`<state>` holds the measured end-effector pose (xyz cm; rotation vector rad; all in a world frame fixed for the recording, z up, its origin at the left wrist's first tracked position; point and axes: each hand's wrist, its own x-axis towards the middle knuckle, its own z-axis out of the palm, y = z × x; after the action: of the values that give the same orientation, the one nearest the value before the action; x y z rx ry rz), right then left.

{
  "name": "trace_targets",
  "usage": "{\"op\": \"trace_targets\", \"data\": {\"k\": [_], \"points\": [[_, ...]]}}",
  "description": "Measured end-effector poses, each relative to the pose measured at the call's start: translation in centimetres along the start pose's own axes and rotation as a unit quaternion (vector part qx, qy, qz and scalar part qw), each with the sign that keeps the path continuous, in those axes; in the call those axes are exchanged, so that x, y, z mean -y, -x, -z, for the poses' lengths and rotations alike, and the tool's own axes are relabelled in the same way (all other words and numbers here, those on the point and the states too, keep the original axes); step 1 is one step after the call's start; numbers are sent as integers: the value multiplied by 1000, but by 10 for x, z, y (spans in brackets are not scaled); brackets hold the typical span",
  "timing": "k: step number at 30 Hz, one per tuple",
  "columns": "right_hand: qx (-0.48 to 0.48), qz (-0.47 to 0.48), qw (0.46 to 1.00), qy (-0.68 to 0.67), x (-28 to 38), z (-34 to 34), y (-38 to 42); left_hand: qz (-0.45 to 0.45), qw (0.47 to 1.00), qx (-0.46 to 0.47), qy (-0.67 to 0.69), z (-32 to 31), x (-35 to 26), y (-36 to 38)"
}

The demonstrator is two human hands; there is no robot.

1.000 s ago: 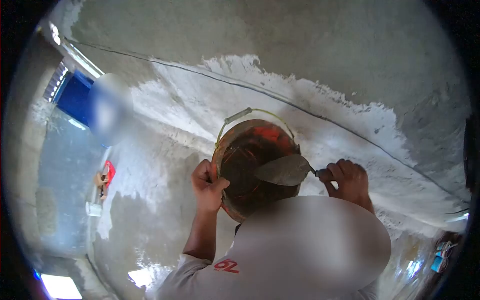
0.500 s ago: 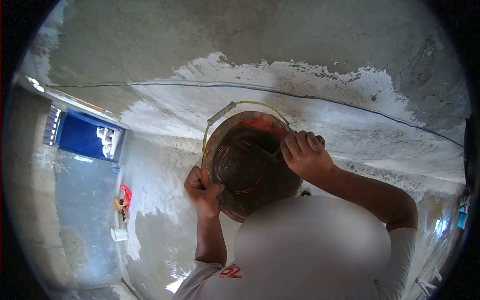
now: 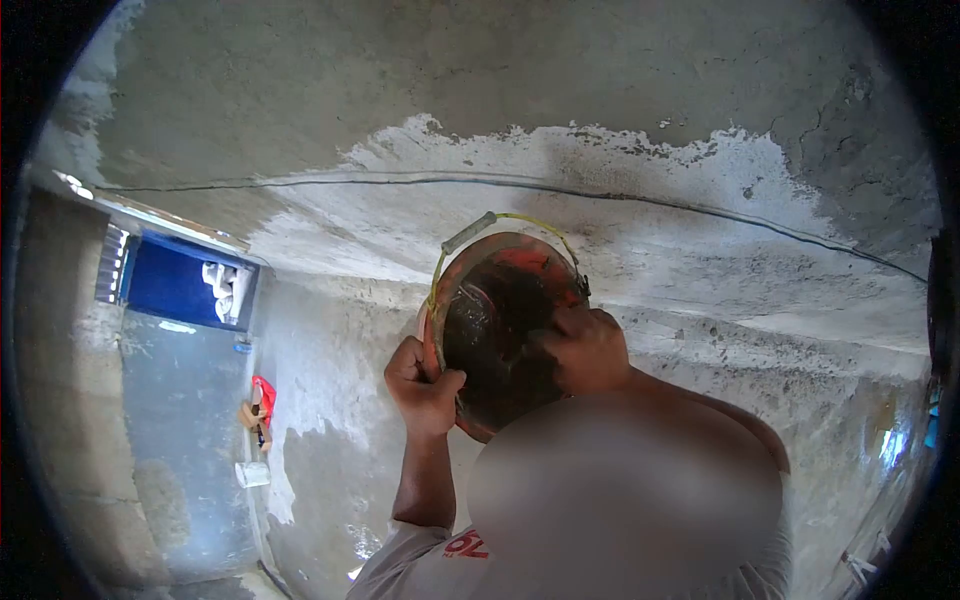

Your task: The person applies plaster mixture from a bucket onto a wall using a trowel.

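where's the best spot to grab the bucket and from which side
Probably the thick grey sleeve on the bucket's handle, from the far side, opposite the person's body. The handle arches clear of the rim there, and the sleeve looks chunkier than the thin yellow wire. The left hand occupies the rim's left.

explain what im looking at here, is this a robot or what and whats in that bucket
No robot: these are a person's bare hands, filmed by one camera on their head, looking down. The left hand grips the rim of a reddish bucket; the right hand reaches into it. The bucket's inside is dark, so I can't tell what it holds, or whether the right hand holds anything. A cable crosses the rough wall. Off to the left is a white pail.
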<state>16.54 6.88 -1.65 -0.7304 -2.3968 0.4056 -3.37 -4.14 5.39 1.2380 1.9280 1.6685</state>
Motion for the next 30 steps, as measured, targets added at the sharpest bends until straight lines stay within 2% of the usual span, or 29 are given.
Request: {"op": "trace_targets", "data": {"k": [1, 2, 4, 5, 7, 8, 11, 13, 15, 16, 18, 21, 23, 24, 26, 28, 30], "points": [[24, -86, 993, -71, 0, 4, -3, 9, 1000, -10, 11, 1, 0, 1], [21, -82, 994, -70, -3, 8, -5, 19, 999, -21, 22, 3, 0, 3], [-46, -150, 978, -135, -10, 20, -5, 25, 998, -38, 32, 7, -2, 6], [-51, -142, 980, -130, -13, 30, -5, 34, 997, -52, 44, 8, -2, 5], [-18, -204, 971, -125, -19, 51, 5, 31, 994, -67, 84, 9, -2, 7], [-45, -215, 967, -133, -21, 56, 9, 34, 990, -75, 117, 8, -1, 7], [-112, -223, 953, -170, -29, 73, 25, 43, 984, -87, 151, 9, 4, 7], [-134, -198, 960, -146, -35, 85, 37, 61, 973, -98, 198, 8, 20, 10], [-179, -192, 945, -194, -47, 91, 52, 52, 977, -105, 177, 1, 20, 9], [-157, -207, 951, -168, -50, 102, 58, 48, 975, -87, 197, -3, 14, 10], [-177, -227, 943, -165, -69, 104, 77, 91, 974, -122, 170, -7, 3, 14], [-197, -244, 932, -184, -101, 99, 96, 77, 979, -80, 172, -9, 14, 12], [-145, -317, 915, -201, -119, 97, 99, 74, 977, -74, 188, -15, 18, 13], [-185, -262, 935, -150, -117, 99, 89, 69, 981, -69, 168, -15, 22, 13], [-180, -250, 942, -137, -136, 94, 82, 63, 984, -64, 152, -12, 31, 13], [-159, -254, 944, -137, -138, 96, 70, 49, 994, -77, 64, -7, 33, 11], [-153, -247, 948, -127, -144, 91, 62, 54, 991, -91, 84, -6, 24, 12]]}}
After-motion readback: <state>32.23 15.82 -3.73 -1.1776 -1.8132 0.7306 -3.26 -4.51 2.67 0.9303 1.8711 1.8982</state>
